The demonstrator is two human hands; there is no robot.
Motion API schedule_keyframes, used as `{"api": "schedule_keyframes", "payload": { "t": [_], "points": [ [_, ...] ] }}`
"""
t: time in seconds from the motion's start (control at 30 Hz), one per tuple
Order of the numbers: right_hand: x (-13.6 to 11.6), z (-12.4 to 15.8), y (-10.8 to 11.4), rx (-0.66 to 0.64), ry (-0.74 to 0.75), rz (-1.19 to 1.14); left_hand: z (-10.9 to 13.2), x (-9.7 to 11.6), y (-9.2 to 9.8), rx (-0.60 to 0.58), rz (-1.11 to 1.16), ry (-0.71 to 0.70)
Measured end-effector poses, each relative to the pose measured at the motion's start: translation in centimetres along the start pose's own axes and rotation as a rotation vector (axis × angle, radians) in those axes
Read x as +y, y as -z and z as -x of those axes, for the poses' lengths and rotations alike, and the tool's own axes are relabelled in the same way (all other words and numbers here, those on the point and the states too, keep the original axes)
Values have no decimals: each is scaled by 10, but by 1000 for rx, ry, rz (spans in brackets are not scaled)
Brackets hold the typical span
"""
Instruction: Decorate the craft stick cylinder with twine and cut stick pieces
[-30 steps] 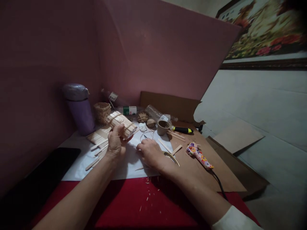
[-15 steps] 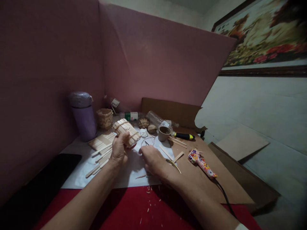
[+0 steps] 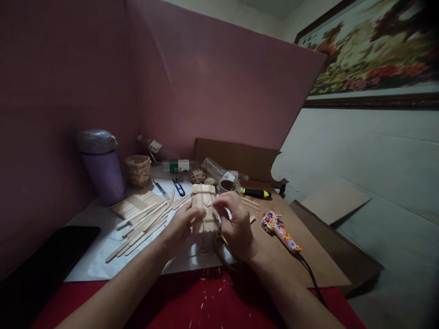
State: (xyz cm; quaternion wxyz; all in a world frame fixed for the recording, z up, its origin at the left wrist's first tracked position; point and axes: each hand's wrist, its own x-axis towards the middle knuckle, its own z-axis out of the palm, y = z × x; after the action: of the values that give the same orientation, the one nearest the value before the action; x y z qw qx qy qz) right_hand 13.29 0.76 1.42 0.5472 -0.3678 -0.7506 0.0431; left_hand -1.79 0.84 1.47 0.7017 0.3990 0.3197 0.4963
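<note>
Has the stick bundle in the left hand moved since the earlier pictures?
Yes, the stick bundle has moved right, away from the woven basket and nearer the flowered glue gun.

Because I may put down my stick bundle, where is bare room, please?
Bare cardboard lies between the flowered glue gun and right forearm; bare white sheet between the black object and loose sticks. Crowded: the back, with bottles and twine.
</note>
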Motion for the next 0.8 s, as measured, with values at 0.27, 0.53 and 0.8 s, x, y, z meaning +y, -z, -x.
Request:
{"api": "schedule_keyframes", "payload": {
  "t": [0.27, 0.53, 0.8],
  "points": [
    [2, 4, 3, -98, 179, 191, -1, -2, 6, 7, -77, 35],
    [3, 8, -1, -20, 103, 77, -1, 0, 4, 30, -80, -31],
    [5, 4, 0, -152, 80, 8, -3, -4, 6, 13, -17, -35]
  ]
}}
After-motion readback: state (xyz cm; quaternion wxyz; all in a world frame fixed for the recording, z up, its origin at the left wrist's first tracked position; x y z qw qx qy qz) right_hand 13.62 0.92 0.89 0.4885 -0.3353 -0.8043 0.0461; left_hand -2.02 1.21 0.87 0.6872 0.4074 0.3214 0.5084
